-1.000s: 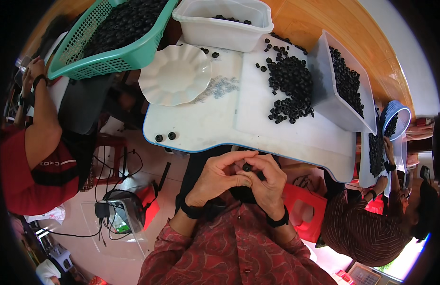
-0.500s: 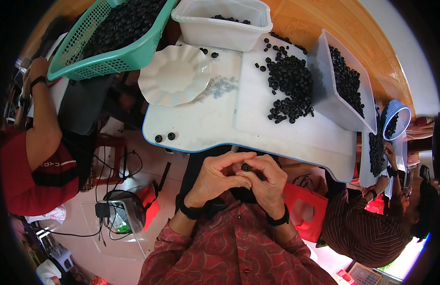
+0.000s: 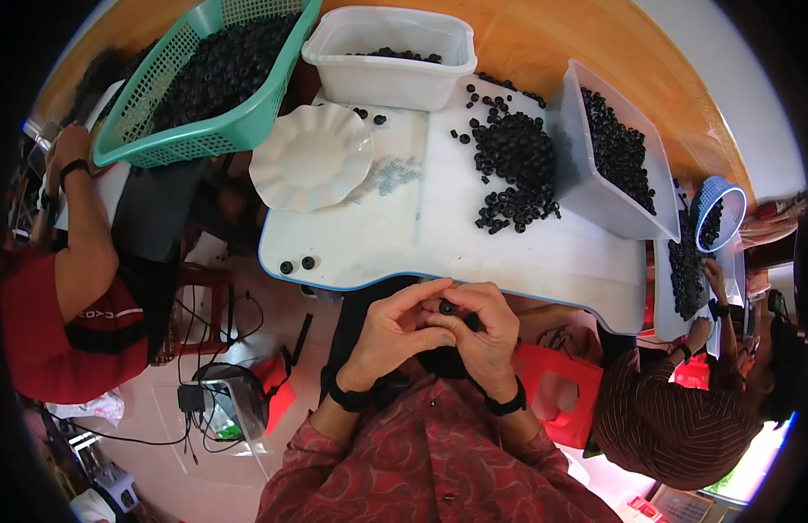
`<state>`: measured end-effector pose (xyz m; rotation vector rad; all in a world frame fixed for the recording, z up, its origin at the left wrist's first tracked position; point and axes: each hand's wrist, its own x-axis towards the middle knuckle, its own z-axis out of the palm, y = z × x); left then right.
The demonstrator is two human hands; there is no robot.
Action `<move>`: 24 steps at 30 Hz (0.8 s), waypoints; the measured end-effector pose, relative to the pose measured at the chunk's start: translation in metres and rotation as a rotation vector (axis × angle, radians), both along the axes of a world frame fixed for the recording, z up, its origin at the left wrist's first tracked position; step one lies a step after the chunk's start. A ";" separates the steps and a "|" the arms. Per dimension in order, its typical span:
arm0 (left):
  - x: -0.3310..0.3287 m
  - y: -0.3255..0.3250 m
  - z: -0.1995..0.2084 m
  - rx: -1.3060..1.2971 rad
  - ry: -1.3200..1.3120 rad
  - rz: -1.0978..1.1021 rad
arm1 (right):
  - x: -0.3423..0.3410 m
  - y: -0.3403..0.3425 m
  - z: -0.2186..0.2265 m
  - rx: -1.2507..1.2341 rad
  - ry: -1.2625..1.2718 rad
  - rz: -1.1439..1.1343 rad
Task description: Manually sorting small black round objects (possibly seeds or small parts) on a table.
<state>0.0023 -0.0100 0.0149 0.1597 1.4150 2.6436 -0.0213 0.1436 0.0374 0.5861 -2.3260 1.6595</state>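
Note:
A small round black part with a hole in its end (image 3: 447, 307) is held up in front of my chest, just off the table's near edge. My right hand (image 3: 488, 336) pinches it between thumb and forefinger, with another dark piece (image 3: 474, 322) partly showing in the curl of its fingers. My left hand (image 3: 388, 338) is closed around the same part from the other side, its thumb and fingertips meeting my right fingers. Ahead on the white table (image 3: 352, 240) lies a heap of similar black parts (image 3: 516, 157). Two larger black round pieces (image 3: 298, 264) sit by the table's left front edge.
Around the tabletop are a wavy white plate (image 3: 312, 157), a white tub (image 3: 387, 78), a tilted bin of black parts (image 3: 587, 183) and a green basket (image 3: 195, 144). People work on both sides. A red stool (image 3: 556, 392) and cables (image 3: 195, 418) are below.
The whole view has shifted slightly. Both hands keep the small black part between them; my left thumb and forefinger appear spread a little wider.

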 end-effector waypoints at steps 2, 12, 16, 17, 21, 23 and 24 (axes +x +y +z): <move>0.000 0.000 0.000 -0.052 -0.028 0.007 | 0.000 0.003 -0.001 0.035 0.033 -0.016; -0.006 0.009 -0.003 -0.143 -0.135 0.121 | -0.003 0.007 0.003 0.157 0.104 0.066; -0.013 0.010 0.008 -0.017 -0.234 0.162 | -0.005 0.009 0.005 0.073 0.056 0.007; -0.016 0.007 0.010 -0.021 -0.267 0.157 | -0.008 0.013 0.004 0.086 0.057 -0.018; -0.029 -0.001 0.017 -0.031 -0.342 0.159 | -0.027 0.029 -0.010 0.131 0.097 -0.135; -0.040 -0.006 0.027 -0.009 -0.369 0.158 | -0.038 0.033 -0.021 0.105 0.141 -0.164; -0.046 -0.009 0.031 -0.002 -0.369 0.156 | -0.041 0.035 -0.025 0.103 0.133 -0.166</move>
